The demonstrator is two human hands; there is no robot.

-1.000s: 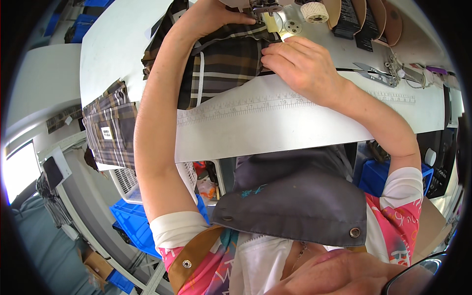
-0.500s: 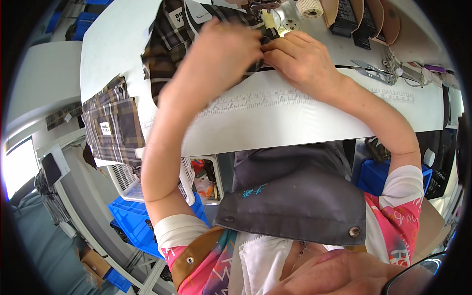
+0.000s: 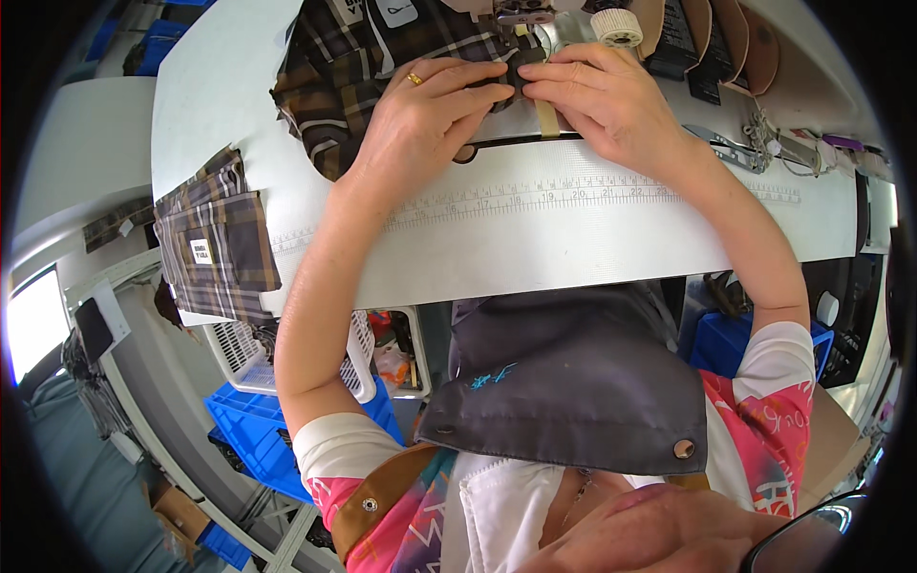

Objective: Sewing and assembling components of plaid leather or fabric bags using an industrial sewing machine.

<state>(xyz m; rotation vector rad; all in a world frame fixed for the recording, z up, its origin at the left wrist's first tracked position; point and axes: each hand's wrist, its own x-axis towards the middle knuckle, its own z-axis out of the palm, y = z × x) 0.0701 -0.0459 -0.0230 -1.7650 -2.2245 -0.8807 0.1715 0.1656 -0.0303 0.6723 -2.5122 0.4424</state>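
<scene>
Plaid fabric [image 3: 382, 57] spread flat at twelve o'clock on the white sewing table [image 3: 592, 239], dark brown with tan and white checks, one edge fed under the presser foot [image 3: 521, 14] at the very top of the view. Soft and light by the look of it, limp rather than stiff, likely to slide and bunch on the smooth tabletop; best held flat under spread fingertips close to the seam, not pinched. Left hand [image 3: 425, 115] pressed palm-down on the cloth at eleven o'clock, fingers together and extended, a gold ring on one. Right hand [image 3: 611, 100] at one o'clock, fingers close together and curled down onto the dark folded edge, tips meeting those of the left. Just beyond, a cream thread spool [image 3: 616, 24]. Farther out at two o'clock, metal snips [image 3: 731, 148] lying on the table. Along the table's near edge, a printed ruler scale [image 3: 535, 196]. At nine o'clock, a stack of matching plaid pieces [image 3: 215, 244] hanging over the table's corner. Below, blue plastic crates [image 3: 258, 430] at seven o'clock.
</scene>
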